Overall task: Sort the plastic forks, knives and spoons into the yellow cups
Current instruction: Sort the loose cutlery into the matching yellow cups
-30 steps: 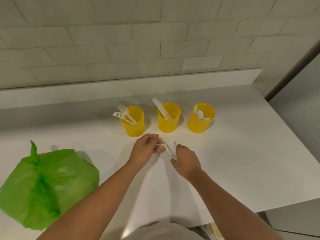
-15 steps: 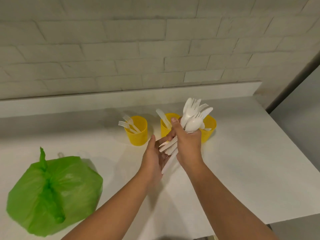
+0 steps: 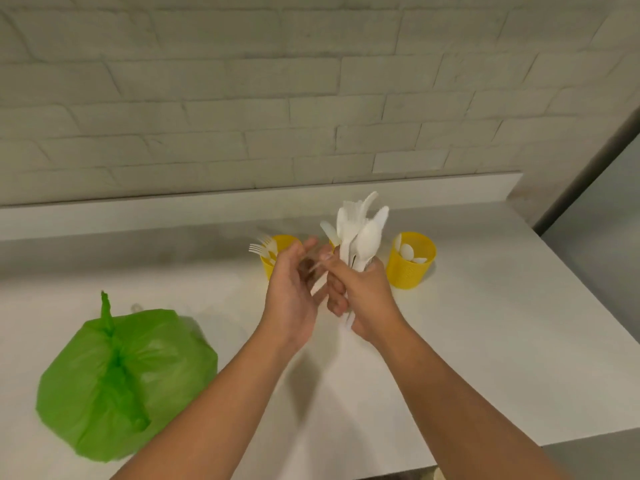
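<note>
The right hand [image 3: 363, 292] is clenched around an upright bundle of white plastic cutlery [image 3: 360, 233]; the left hand [image 3: 291, 289], fingers loosely spread, touches its blurred handles. Behind them, three yellow plastic cups [image 3: 410, 268] stand on the white countertop [image 3: 502, 323] below a pale brick wall [image 3: 311, 98].

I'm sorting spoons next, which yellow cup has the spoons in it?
The right-hand yellow cup: spoon bowls show inside, while the left cup holds forks.

Three yellow cups [image 3: 410, 260] — one green bag [image 3: 124, 379] — two hands [image 3: 363, 292], one cutlery bundle [image 3: 362, 233]
</note>
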A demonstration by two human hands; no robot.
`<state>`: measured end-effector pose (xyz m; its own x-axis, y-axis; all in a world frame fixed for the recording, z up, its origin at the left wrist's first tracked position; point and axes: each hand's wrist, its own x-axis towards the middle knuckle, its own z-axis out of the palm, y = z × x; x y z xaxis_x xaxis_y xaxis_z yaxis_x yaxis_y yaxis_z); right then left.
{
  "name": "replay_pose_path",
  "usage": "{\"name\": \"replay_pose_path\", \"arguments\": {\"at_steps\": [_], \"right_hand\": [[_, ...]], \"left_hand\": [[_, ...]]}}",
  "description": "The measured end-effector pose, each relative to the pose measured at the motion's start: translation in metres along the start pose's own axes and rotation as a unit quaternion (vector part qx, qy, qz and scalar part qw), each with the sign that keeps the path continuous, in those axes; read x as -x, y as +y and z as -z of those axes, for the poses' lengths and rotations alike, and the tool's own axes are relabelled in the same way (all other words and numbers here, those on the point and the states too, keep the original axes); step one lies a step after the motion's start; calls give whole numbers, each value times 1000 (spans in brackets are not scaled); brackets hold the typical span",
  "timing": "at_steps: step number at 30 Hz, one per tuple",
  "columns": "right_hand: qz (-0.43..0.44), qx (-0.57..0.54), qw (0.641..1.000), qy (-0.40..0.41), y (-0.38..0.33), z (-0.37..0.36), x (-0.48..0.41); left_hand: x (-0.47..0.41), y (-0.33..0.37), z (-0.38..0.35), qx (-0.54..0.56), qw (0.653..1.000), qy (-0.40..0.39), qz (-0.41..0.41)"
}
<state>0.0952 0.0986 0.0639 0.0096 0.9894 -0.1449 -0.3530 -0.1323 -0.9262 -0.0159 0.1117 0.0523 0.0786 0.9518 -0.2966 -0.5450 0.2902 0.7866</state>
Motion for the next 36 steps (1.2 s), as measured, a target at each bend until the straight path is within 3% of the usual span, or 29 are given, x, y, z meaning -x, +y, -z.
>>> {"name": "replay_pose_path", "arguments": {"at_steps": [4,8,13,18,22,30,36], "right_hand": [[-67,116,984,-119,-7,15,10],[-65,73,976,-193,-12,32,18],[-48,70,983,-164,-17,58,20],[-78,53,987,-134,-36,75,10],[-97,114,981,-120,-47,90,2],[79,254,964,28,-45,100,-4],[208,361,908,32,-44,113,-23]], "left_hand": [[-3,22,-20,-142,985,-81,-58],[3,23,-41,-105,991,-74,-43],[4,5,-59,-87,996,-33,-12],[13,-23,-77,-111,982,-126,83],[10,-36,-98,-84,994,-44,53],[2,-46,-128,-7,999,-1,51],[-6,-45,-135,-47,998,47,2]]}}
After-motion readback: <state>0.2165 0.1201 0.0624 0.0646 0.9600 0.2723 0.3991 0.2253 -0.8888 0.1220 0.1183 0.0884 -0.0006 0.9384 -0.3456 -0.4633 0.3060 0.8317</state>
